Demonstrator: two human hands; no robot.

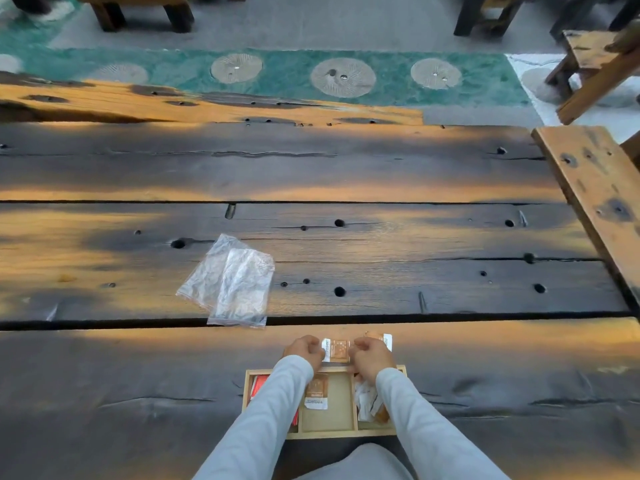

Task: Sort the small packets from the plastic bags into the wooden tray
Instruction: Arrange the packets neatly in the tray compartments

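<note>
A wooden tray (327, 434) with three compartments lies at the table's near edge. Red packets (259, 385) fill its left slot, an orange-and-white packet (317, 393) lies in the middle, and crumpled white and orange packets (367, 400) sit in the right. Just beyond the tray, my left hand (304, 349) and my right hand (372, 356) both pinch one orange packet (336, 350) by its ends. Another orange-and-white packet (382, 338) peeks out behind my right hand. Two clear plastic bags (232, 282) lie flat and overlapping farther out to the left.
The table is of dark, scorched planks (381, 237) with gaps and holes. A wooden bench (595, 188) runs along the right side. Beyond the table's far edge are a green mat (284, 74) and other wooden furniture.
</note>
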